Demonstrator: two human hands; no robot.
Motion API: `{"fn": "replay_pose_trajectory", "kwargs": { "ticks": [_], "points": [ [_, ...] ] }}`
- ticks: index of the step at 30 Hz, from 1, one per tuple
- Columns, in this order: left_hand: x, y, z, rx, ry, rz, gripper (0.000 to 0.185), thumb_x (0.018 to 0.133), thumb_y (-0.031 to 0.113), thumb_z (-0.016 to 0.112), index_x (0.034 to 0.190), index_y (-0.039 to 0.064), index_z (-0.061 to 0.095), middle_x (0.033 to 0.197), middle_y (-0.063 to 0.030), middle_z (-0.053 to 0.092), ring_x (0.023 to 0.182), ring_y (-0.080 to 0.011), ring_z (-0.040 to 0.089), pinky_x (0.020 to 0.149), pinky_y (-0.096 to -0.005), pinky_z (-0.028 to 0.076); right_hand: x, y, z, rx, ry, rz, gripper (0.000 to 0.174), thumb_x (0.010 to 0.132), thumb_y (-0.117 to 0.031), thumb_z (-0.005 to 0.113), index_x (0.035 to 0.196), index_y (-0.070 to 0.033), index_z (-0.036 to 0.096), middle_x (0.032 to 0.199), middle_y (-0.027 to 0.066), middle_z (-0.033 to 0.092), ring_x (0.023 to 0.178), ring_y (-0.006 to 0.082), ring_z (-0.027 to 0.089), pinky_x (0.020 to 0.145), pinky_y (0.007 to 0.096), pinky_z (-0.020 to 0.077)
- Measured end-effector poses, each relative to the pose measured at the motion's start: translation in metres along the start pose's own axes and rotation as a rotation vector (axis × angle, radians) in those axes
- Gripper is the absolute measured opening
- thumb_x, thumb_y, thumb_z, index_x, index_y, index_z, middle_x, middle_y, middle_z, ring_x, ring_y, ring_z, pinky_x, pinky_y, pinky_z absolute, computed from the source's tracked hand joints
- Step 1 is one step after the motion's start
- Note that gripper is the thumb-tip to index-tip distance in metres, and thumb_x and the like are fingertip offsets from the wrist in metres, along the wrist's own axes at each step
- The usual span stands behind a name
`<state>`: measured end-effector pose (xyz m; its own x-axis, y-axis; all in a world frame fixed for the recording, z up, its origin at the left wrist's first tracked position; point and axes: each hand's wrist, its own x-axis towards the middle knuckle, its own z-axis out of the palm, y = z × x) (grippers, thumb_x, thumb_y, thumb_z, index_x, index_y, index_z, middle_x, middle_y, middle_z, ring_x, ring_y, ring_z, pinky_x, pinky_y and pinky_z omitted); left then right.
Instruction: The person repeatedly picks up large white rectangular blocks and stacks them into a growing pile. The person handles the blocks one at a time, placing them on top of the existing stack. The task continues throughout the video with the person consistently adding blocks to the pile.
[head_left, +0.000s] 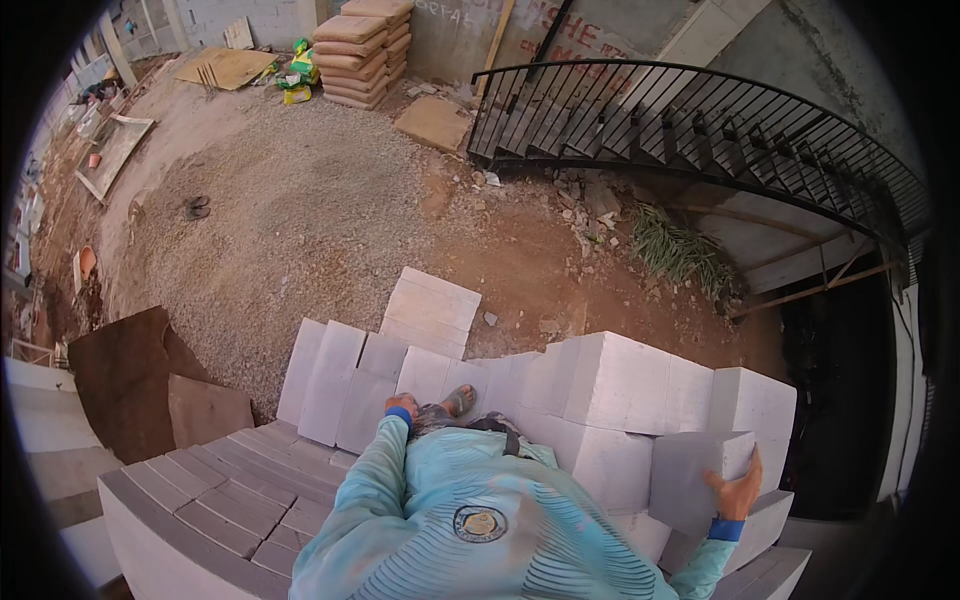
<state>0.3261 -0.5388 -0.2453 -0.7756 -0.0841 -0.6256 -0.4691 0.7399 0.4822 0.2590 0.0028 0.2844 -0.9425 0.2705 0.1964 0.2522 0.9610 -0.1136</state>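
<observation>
My right hand (736, 486) grips the end of a pale lightweight concrete block (686, 476), thumb on its near face and fingers around the far side. This block sits among stacked blocks at my right and looks slightly tilted. My left hand (401, 406) is curled beside my bent leg, close to the upright blocks (369, 409); nothing shows in it. One sandalled foot (460, 400) rests on lower blocks in front of me. A taller stack of white blocks (630, 379) rises just right of my legs.
Rows of grey blocks (232, 487) lie at my left, near brown sheets (127, 382). Gravel (300, 202) covers the ground ahead. Stacked sacks (352, 56) stand by the wall. A black metal staircase (675, 127) runs along the right, above cut palm leaves (675, 247).
</observation>
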Motion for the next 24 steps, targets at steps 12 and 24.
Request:
{"fn": "replay_pose_trajectory", "kwargs": {
  "ticks": [12, 24],
  "points": [
    [-0.004, -0.076, 0.058, -1.388, 0.083, -0.21, 0.021, 0.097, 0.023, 0.055, 0.088, 0.006, 0.063, 0.068, -0.0087, 0.061, 0.054, -0.021, 0.058, 0.046, -0.0359, 0.046, 0.052, -0.245, -0.022, 0.721, -0.261, -0.404, 0.116, 0.056, -0.036, 0.089, 0.149, 0.007, 0.033, 0.142, 0.0226, 0.047, 0.129, 0.0335, 0.048, 0.11, 0.0415, 0.0336],
    [-0.125, -0.151, 0.006, -0.781, 0.423, -0.82, 0.043, 0.091, 0.044, 0.056, 0.106, 0.008, 0.074, 0.109, -0.0181, 0.071, 0.102, -0.0331, 0.068, 0.09, -0.044, 0.051, 0.013, -0.398, 0.207, 0.483, -0.458, -0.785, 0.109, 0.05, -0.032, 0.088, 0.145, -0.005, 0.04, 0.124, 0.0197, 0.051, 0.119, 0.0393, 0.047, 0.101, 0.0528, 0.0336]
  ]
}}
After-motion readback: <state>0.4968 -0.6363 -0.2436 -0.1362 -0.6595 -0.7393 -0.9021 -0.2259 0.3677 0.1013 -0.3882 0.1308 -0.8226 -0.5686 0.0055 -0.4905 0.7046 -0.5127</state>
